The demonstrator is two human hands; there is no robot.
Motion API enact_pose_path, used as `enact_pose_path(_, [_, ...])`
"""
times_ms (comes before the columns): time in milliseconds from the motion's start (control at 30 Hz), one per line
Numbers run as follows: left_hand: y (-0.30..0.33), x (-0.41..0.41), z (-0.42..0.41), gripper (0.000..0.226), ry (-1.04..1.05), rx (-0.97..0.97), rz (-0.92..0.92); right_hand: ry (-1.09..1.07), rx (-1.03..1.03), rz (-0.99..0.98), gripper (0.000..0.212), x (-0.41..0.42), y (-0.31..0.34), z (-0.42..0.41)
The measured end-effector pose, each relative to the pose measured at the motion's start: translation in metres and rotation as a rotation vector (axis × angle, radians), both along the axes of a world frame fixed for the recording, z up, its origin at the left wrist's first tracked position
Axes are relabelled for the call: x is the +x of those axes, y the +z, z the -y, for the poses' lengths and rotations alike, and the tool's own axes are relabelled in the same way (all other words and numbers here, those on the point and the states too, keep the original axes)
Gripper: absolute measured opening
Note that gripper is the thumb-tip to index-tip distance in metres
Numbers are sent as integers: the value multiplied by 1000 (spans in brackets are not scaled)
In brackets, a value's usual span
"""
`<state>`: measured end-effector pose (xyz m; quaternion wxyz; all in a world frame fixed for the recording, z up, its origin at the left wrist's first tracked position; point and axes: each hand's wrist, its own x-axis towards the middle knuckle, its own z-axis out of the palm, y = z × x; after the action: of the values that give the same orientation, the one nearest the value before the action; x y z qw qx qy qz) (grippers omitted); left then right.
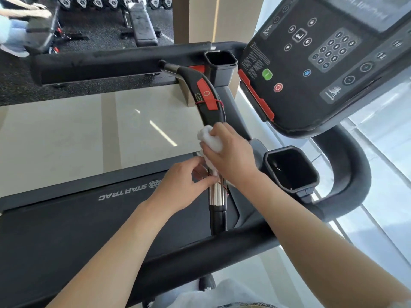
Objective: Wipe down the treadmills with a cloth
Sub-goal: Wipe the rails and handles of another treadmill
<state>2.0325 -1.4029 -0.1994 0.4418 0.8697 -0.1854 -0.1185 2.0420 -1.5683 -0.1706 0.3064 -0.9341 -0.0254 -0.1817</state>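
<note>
A black treadmill fills the view, its belt deck (66,230) marked STAR TRAC at lower left. A curved inner handlebar (211,112) with a red stop pad and a chrome sensor section (216,194) runs down the middle. My right hand (231,156) grips a bunched white cloth (210,138) and presses it round the bar, just above the chrome part. My left hand (180,185) sits beside the bar with its fingertips pinching at the cloth's lower end and a thin red cord. Part of the cloth is hidden under my right hand.
The console (322,63) with keypad and green and red buttons rises at upper right. Two black cup holders (220,63) (291,170) flank it. A thick padded side rail (347,174) curves at right. Weight benches (142,25), dumbbells and another person's arm are at top left.
</note>
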Motion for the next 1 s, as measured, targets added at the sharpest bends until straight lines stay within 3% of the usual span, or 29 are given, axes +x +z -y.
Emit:
enact_pose_path(100, [1, -5, 4, 45, 49, -16, -18, -29, 49, -15, 25, 23, 12, 4])
enact_pose_path(300, [10, -21, 7, 52, 106, 35, 90, -31, 150, -52, 24, -6, 17, 27])
enact_pose_path(433, [23, -29, 13, 42, 91, 144, 312, -36, 236, -61, 20, -47, 23, 54])
enact_pose_path(567, [38, -35, 41, 38, -21, 112, 371, -133, 248, -76, 22, -82, 27, 85])
enact_pose_path(800, [38, -8, 108, 40, -229, 120, 364, -263, 143, -110, 21, -124, 17, 138])
enact_pose_path(1000, [18, 12, 123, 38, -292, 198, 368, -267, -172, -172, 27, -128, 8, 151])
